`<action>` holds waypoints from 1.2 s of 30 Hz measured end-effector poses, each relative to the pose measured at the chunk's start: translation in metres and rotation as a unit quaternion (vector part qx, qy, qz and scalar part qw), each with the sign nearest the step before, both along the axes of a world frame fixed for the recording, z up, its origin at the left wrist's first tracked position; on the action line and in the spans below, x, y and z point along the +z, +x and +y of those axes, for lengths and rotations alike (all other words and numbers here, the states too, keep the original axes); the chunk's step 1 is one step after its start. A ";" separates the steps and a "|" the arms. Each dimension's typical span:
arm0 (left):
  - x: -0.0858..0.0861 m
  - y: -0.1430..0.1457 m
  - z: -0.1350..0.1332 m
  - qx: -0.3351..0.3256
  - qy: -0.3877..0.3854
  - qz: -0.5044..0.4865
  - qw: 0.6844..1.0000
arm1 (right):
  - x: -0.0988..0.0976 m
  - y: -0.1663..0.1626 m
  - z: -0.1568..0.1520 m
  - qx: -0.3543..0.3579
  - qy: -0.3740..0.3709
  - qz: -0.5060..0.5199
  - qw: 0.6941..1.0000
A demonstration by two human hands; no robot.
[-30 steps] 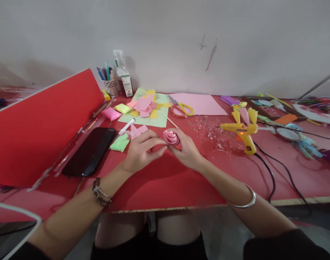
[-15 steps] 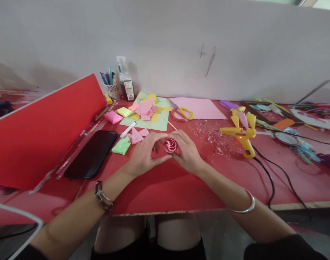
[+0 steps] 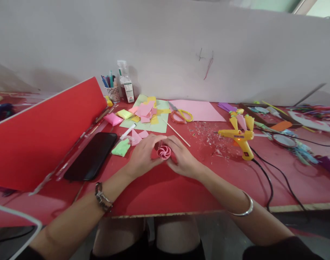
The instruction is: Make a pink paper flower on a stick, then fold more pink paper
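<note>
A small rolled pink paper rose [image 3: 164,152] sits between both hands just above the red table [image 3: 165,191]. My left hand [image 3: 143,156] curls around its left side, fingers closed on it. My right hand [image 3: 181,159] cups its right side, fingers bent against it. The spiral of the rose faces up toward the camera. A thin wooden stick [image 3: 177,133] lies on the table just behind my right hand.
A yellow glue gun [image 3: 239,139] with a black cord stands at right. A black phone [image 3: 91,156] and a tilted red sheet [image 3: 43,133] lie at left. Scissors [image 3: 181,115], pink paper [image 3: 198,109], cut paper squares [image 3: 145,110], a pen cup [image 3: 112,90] and a bottle [image 3: 126,83] stand behind.
The rose has turned so its spiral faces up and has come lower and slightly left. Both hands have closed in around it; the stick now lies on the table.
</note>
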State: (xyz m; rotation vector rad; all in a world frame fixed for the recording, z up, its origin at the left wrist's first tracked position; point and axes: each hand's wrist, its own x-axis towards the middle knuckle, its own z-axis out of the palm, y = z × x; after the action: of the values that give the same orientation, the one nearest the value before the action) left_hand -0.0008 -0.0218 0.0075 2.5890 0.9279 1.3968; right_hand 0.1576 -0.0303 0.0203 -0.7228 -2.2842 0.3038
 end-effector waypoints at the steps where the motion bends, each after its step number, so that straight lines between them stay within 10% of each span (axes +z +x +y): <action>1: 0.000 0.000 0.000 0.001 0.006 0.000 1.000 | 0.001 0.000 -0.001 0.005 -0.006 0.002 1.000; 14: 0.003 -0.003 0.001 0.047 0.062 0.008 0.997 | 0.005 0.002 -0.004 -0.060 0.006 0.137 0.989; 24: 0.008 -0.002 -0.001 0.093 -0.190 0.149 0.966 | 0.002 0.000 -0.004 -0.012 -0.074 0.126 0.989; 36: 0.006 -0.001 -0.003 0.099 -0.191 0.145 0.966 | 0.002 0.002 0.000 0.007 -0.143 0.145 0.979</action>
State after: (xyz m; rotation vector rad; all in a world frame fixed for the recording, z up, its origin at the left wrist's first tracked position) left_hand -0.0021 -0.0246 0.0139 2.4853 1.3710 0.7718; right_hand 0.1591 -0.0308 0.0227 -0.7502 -1.9902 0.7081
